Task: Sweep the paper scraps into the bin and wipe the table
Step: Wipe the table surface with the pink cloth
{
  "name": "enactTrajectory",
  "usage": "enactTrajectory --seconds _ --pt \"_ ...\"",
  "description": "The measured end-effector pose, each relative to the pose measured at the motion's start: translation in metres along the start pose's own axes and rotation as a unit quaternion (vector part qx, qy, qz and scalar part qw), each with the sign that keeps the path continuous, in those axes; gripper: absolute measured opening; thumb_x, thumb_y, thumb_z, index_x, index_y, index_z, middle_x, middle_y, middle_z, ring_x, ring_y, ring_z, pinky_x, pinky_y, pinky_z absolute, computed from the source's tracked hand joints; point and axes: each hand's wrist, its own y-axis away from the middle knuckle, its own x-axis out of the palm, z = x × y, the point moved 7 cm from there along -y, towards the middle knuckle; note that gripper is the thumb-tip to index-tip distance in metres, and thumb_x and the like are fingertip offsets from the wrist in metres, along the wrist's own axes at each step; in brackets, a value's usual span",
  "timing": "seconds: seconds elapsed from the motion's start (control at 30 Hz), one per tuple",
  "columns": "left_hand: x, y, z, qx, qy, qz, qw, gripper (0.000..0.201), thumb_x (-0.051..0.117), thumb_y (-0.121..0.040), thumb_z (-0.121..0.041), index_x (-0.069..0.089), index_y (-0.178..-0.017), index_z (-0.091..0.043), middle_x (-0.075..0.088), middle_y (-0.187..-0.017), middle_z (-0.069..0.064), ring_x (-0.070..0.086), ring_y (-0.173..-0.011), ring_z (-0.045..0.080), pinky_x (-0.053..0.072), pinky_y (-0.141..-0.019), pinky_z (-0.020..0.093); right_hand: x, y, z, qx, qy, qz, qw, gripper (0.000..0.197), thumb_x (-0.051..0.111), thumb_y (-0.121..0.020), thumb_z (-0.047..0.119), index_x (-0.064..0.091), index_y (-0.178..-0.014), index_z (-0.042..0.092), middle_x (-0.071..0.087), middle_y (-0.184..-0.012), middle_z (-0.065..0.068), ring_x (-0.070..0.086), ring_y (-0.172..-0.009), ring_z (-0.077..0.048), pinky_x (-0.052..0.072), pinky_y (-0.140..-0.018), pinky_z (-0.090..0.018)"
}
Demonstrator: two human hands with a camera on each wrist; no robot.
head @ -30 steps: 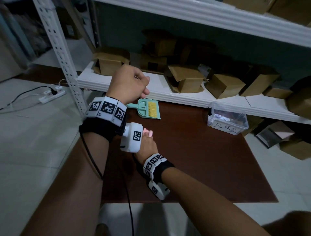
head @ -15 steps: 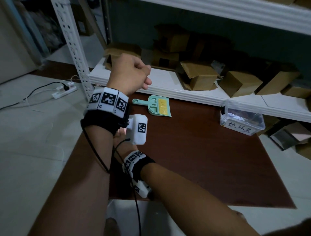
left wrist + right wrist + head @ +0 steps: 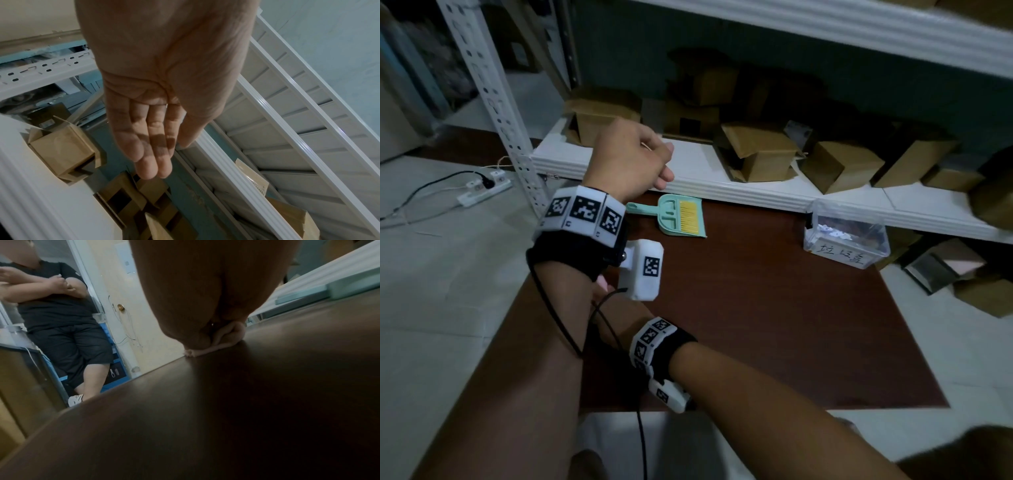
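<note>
Head view: left hand (image 3: 631, 159) raised, loosely curled, empty; scraps already in clear bin (image 3: 846, 236). Left wrist view: fingers relaxed. Right wrist view: right hand (image 3: 205, 305) presses pink cloth (image 3: 222, 339) on bench (image 3: 246, 402). Keep cloth flat, overlap strokes.

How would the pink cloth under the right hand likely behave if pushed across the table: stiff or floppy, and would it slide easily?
Probably floppy: in the right wrist view the cloth lies bunched in soft folds under the right hand. It likely slides readily, since the table looks smooth and glossy. It seems light, and may bunch further unless pressed flat.
</note>
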Motion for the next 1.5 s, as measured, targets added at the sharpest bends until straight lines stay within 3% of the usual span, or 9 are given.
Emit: enactTrajectory --seconds 0.1,0.2,0.33,0.5,0.7,0.87,1.13,1.33,1.5 --pt "0.007 0.002 -0.002 0.002 -0.014 0.004 1.0 0.02 0.064 -0.106 -0.028 0.074 -0.094 -0.015 0.08 -0.078 0.002 0.077 -0.066 0.011 0.061 -0.072 0.026 0.007 0.009 -0.011 -0.009 -0.004 -0.024 1.0 0.045 0.056 -0.099 0.011 0.048 -0.144 0.009 0.056 -0.14 -0.021 0.061 -0.119 -0.044 0.055 -0.093 -0.05" --pt "0.016 0.003 -0.005 0.007 -0.016 0.01 1.0 0.021 0.065 -0.106 -0.029 0.074 -0.092 -0.016 0.08 -0.078 0.002 0.078 -0.068 0.014 0.064 -0.078 0.033 -0.008 0.028 -0.019 -0.008 -0.021 -0.033 0.999 0.038 0.052 -0.104 0.017 0.052 -0.142 0.009 0.059 -0.135 -0.02 0.063 -0.115 -0.043 0.054 -0.086 -0.047" --pt "0.034 0.007 -0.008 0.011 -0.031 0.032 0.999 0.022 0.064 -0.106 -0.029 0.075 -0.095 -0.013 0.08 -0.077 0.003 0.079 -0.069 0.016 0.066 -0.082 0.038 -0.008 0.047 -0.041 0.019 -0.029 -0.028 0.999 0.037 0.054 -0.103 0.019 0.058 -0.14 0.021 0.057 -0.14 -0.016 0.058 -0.121 -0.042 0.054 -0.096 -0.049" --pt "0.05 0.008 -0.011 0.01 -0.032 0.05 0.998 0.022 0.066 -0.105 -0.028 0.074 -0.093 -0.012 0.08 -0.074 0.003 0.08 -0.071 0.019 0.066 -0.084 0.041 -0.022 0.069 -0.075 0.069 -0.001 -0.028 0.997 0.05 0.053 -0.102 0.028 0.044 -0.152 0.025 0.046 -0.148 -0.016 0.058 -0.117 -0.044 0.051 -0.087 -0.045" --pt "0.061 0.006 -0.017 0.027 -0.041 0.047 0.998 0.022 0.067 -0.104 -0.028 0.076 -0.089 -0.014 0.08 -0.071 0.0 0.079 -0.067 0.016 0.066 -0.083 0.039 -0.049 0.1 -0.108 0.093 0.056 -0.037 0.993 0.058 0.054 -0.097 0.009 0.038 -0.152 0.015 0.038 -0.156 -0.013 0.058 -0.122 -0.041 0.05 -0.092 -0.043" --pt "0.071 0.006 -0.022 0.031 -0.035 0.053 0.998 0.023 0.067 -0.103 -0.029 0.075 -0.087 -0.016 0.08 -0.07 0.0 0.079 -0.067 0.016 0.066 -0.085 0.041 -0.05 0.124 -0.176 0.152 0.07 -0.06 0.984 0.059 0.047 -0.097 0.019 0.035 -0.153 0.033 0.021 -0.169 0.001 0.053 -0.135 -0.031 0.051 -0.096 -0.042" --pt "0.081 0.005 -0.025 0.034 -0.024 0.065 0.997 0.02 0.067 -0.104 -0.028 0.075 -0.091 -0.015 0.08 -0.072 0.001 0.08 -0.069 0.017 0.066 -0.086 0.044 -0.077 0.201 -0.287 0.294 0.14 -0.059 0.944 0.068 0.052 -0.093 0.019 0.032 -0.156 0.032 0.027 -0.168 -0.002 0.066 -0.114 -0.038 0.054 -0.096 -0.042" --pt "0.085 0.006 -0.026 0.041 -0.03 0.069 0.996 0.02 0.067 -0.103 -0.027 0.075 -0.088 -0.015 0.08 -0.071 0.001 0.079 -0.067 0.017 0.066 -0.086 0.045 -0.087 0.274 -0.357 0.41 0.128 -0.084 0.899 0.069 0.054 -0.093 0.023 0.032 -0.157 0.035 0.036 -0.164 -0.004 0.059 -0.127 -0.035 0.049 -0.104 -0.041" --pt "0.083 0.006 -0.026 0.043 -0.029 0.069 0.996 0.021 0.067 -0.103 -0.028 0.074 -0.086 -0.017 0.08 -0.07 0.0 0.079 -0.066 0.017 0.066 -0.086 0.045 -0.094 0.315 -0.378 0.481 0.111 -0.122 0.861 0.057 0.051 -0.1 0.029 0.035 -0.155 0.028 0.03 -0.165 -0.012 0.047 -0.141 -0.032 0.045 -0.112 -0.041"
